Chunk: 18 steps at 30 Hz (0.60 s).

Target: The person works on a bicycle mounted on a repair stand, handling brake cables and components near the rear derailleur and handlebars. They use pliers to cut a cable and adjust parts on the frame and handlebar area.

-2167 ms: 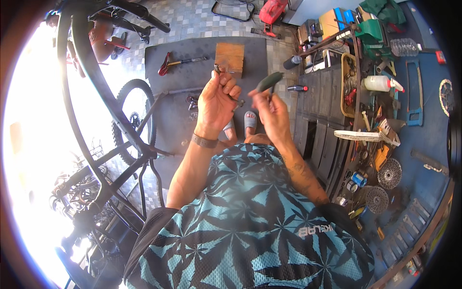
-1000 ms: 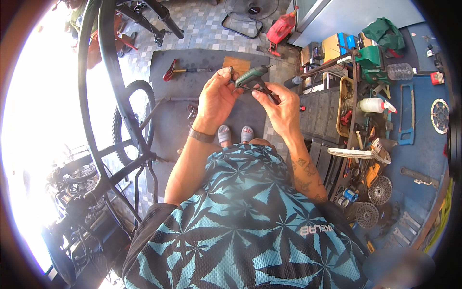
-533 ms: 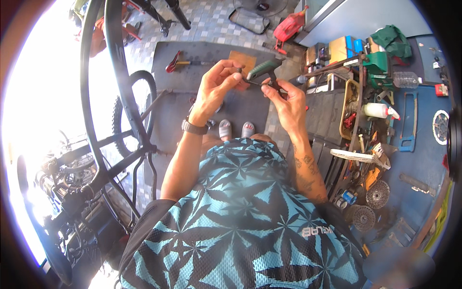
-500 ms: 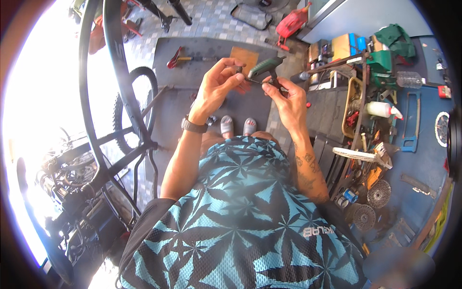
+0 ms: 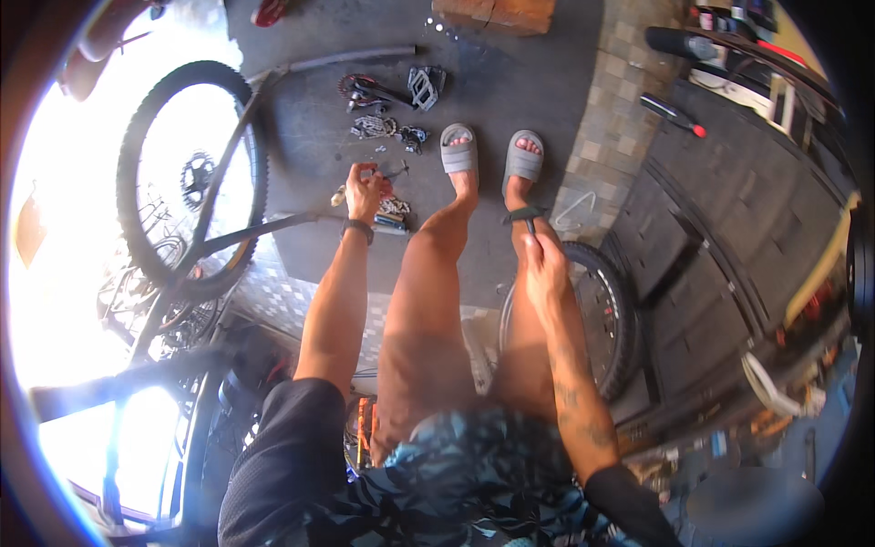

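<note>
Hands that were working close together half a second ago are now sitting well apart: left hand point(image 5: 366, 193) over the broad dark-grey mat point(image 5: 510, 64), right hand point(image 5: 547, 269) at four o'clock from it. Two black-tyred bicycle wheels point(image 5: 128, 182) are showing, at nine o'clock from the left hand and five from the right. Two grey slide sandals point(image 5: 460, 162) are being worn. One dark-green T-handled tool point(image 5: 522, 216) is projecting at eleven o'clock from the nearer right hand, which is clasping its shaft; its handle is running crosswise, roughly nine to three. One grey-black flat pedal point(image 5: 425, 89) is lying at one o'clock from the left hand. One thin dark metal part point(image 5: 401, 170) is showing at two o'clock; whether left fingers are gripping it, I cannot tell.
</note>
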### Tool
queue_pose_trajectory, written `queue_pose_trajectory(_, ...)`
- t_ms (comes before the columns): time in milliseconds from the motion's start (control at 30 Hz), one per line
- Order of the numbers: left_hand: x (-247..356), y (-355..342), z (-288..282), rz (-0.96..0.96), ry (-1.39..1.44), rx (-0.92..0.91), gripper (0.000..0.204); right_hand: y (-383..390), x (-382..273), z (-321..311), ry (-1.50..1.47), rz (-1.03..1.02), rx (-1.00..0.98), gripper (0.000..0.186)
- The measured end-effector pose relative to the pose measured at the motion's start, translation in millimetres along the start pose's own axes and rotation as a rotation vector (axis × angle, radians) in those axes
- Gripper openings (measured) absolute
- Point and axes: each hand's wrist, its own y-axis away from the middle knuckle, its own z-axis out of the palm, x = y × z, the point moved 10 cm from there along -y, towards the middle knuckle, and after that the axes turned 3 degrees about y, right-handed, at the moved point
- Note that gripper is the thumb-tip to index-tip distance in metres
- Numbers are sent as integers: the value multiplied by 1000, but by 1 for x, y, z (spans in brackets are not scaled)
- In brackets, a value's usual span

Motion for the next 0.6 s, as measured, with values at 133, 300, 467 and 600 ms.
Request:
queue_pose_trajectory(133,-70,-150,22,173,43,41,21,5,23,-29,122,76,209,28)
queue_pose_trajectory(300,-54,-299,46,306,-106,145,25,9,25,-37,-62,61,306,24)
queue_pose_trajectory(467,-29,-354,53,267,-810,292,52,-3,9,-24,-34,-62,306,26)
queue_pose_trajectory(600,-5,-284,50,277,-723,473,49,11,3,-16,38,16,202,24)
